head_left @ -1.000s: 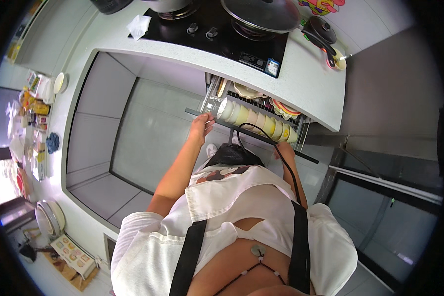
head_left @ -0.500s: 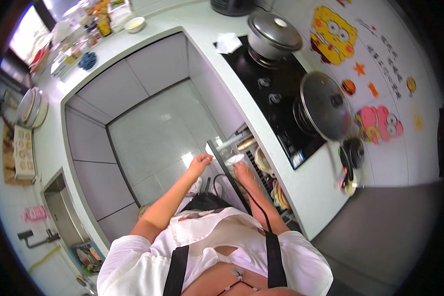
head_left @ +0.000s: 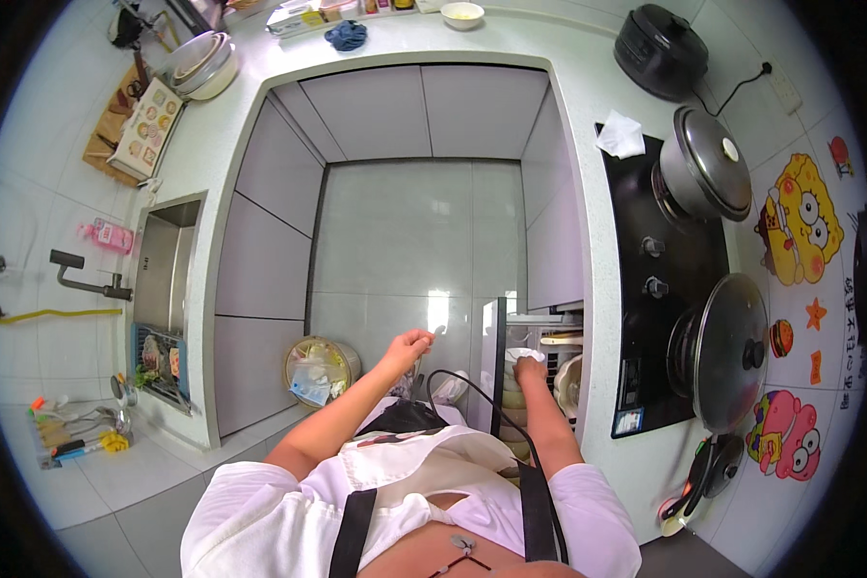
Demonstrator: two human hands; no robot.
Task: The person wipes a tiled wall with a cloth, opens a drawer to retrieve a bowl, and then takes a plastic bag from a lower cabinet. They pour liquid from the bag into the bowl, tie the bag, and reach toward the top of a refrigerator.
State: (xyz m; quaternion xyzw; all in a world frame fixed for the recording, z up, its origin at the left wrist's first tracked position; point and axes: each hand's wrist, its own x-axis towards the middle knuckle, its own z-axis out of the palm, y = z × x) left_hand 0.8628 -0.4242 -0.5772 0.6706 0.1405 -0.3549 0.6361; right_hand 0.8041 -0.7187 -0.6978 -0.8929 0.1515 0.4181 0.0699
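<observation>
Over the open drawer (head_left: pixel 494 371) on my right, my right hand (head_left: pixel 529 370) has its fingers closed on the rim of a small white bowl (head_left: pixel 522 355), partly hidden by the hand. Stacked bowls (head_left: pixel 514 397) sit below it inside the drawer. A larger pale dish (head_left: pixel 568 385) stands in the compartment to the right of my forearm. My left hand (head_left: pixel 409 349) hangs in the air left of the drawer front, fingers curled together, with nothing visible in them. A black cable (head_left: pixel 472 383) loops between my arms.
A black cooktop (head_left: pixel 650 289) with a lidded pot (head_left: pixel 698 164) and a glass-lidded pan (head_left: pixel 727 353) lies right of the drawer. On the left are a sink (head_left: pixel 169 260) and a waste bin (head_left: pixel 323 371) on the floor. A rice cooker (head_left: pixel 660 53) stands at the far right corner.
My view has turned, so the counters now sit squarer and the sink and bin show more fully. My right hand stays at the white bowl in the drawer; my left hand remains curled beside it.
</observation>
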